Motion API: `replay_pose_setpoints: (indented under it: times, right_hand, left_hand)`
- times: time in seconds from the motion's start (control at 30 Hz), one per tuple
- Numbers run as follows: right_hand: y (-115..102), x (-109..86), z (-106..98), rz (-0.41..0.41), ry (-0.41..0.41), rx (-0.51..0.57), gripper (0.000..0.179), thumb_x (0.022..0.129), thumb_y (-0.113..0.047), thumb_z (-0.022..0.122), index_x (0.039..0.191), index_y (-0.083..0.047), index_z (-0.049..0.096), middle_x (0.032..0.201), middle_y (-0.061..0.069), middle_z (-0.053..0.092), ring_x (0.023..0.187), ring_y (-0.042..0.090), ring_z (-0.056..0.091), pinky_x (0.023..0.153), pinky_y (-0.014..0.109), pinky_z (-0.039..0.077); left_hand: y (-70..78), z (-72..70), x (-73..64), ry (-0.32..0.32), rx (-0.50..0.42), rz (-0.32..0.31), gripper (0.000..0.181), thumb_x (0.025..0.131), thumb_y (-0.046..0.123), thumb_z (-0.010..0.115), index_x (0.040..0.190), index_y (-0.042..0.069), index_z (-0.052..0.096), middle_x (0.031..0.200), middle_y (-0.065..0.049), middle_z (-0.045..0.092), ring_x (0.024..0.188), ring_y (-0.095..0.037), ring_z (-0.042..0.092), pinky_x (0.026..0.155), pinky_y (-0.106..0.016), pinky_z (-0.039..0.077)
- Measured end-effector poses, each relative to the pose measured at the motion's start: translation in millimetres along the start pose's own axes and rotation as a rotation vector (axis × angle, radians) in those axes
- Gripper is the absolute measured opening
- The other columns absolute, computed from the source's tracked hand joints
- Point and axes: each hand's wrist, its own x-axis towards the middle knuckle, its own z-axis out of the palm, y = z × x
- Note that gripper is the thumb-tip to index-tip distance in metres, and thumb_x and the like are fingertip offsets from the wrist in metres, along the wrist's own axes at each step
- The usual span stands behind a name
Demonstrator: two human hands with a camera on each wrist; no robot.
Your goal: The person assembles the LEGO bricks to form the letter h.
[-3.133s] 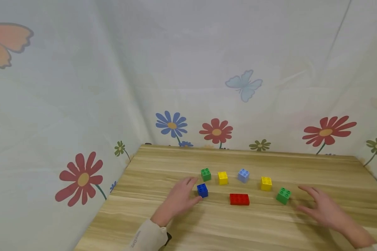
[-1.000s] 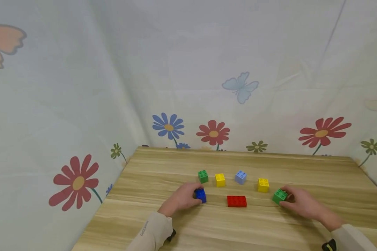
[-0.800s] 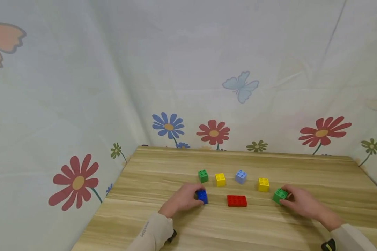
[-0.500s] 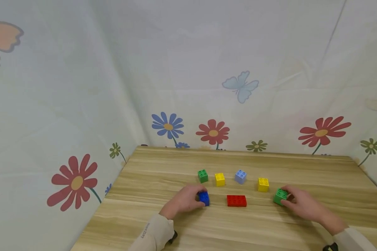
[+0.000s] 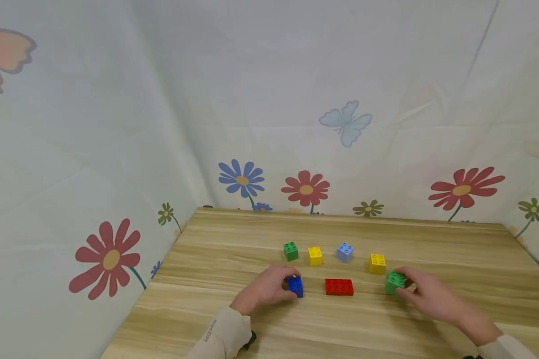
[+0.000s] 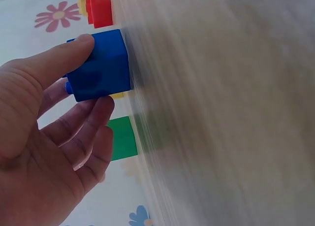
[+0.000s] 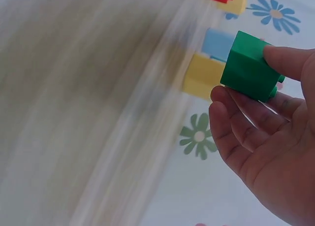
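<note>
Now both small blocks at the ends of the near group have been shifted inward: the blue block point(image 5: 296, 287), held by the left hand point(image 5: 269, 288), is closer to the red block point(image 5: 339, 287) than it was a second ago, and the bright green block point(image 5: 394, 283), held by the right hand point(image 5: 431, 296), has likewise been brought nearer to it. The blue block is pinched between thumb and fingers point(image 6: 101, 115) on the left half of the desk point(image 5: 341, 329), well in from the left edge — whether it is lifted cannot be told. The bright green block is gripped in the same way just right of the desk's middle, and a slight lift is suggested. On both hands, thumb and forefinger are parted only by a block's width. The red block is left untouched between the two; toward the far edge, a row is formed by a dark green block point(image 5: 291, 252), a yellow block point(image 5: 315, 257), a light blue block point(image 5: 345, 253) and a second yellow block point(image 5: 377, 264). The grasping can be judged complete for the held pair — the five other blocks are held by neither hand.
</note>
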Motion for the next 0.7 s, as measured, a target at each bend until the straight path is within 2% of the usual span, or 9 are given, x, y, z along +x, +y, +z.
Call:
replay_pose_setpoints:
  times: [0.27,0.53,0.7]
  right_hand:
    - [-21.7,-0.7,0.0,-0.044,-0.02,0.042,0.043,0.092,-0.023,0.064,0.124,0.002,0.052,0.102,0.002,0.06,0.086,0.013,0.056,0.065,0.023,0.049]
    - [-40.3,3.7,0.6,-0.027,-0.055,0.068,0.043,0.092,-0.023,0.063,0.126,0.002,0.051,0.104,0.002,0.059,0.088,0.015,0.056,0.067,0.023,0.05]
    - [-50.6,6.4,2.5,-0.042,-0.065,0.085,0.046,0.092,-0.027,0.063,0.127,0.0,0.051,0.105,0.003,0.059,0.085,0.014,0.056,0.067,0.024,0.05]
  left_hand:
    - [2.6,0.7,-2.6,-0.001,-0.014,-0.006,0.043,0.083,0.032,0.074,0.121,0.016,0.06,0.113,0.007,0.06,0.097,-0.006,0.055,0.086,-0.027,0.046]
    - [0.4,1.9,-2.9,-0.004,-0.142,-0.002,0.037,0.083,0.026,0.075,0.115,0.015,0.062,0.106,0.009,0.061,0.091,-0.006,0.056,0.081,-0.023,0.047]
    - [-1.1,3.4,-2.8,-0.003,-0.173,0.0,0.033,0.082,0.025,0.076,0.111,0.016,0.063,0.102,0.011,0.062,0.089,-0.003,0.056,0.08,-0.022,0.047]
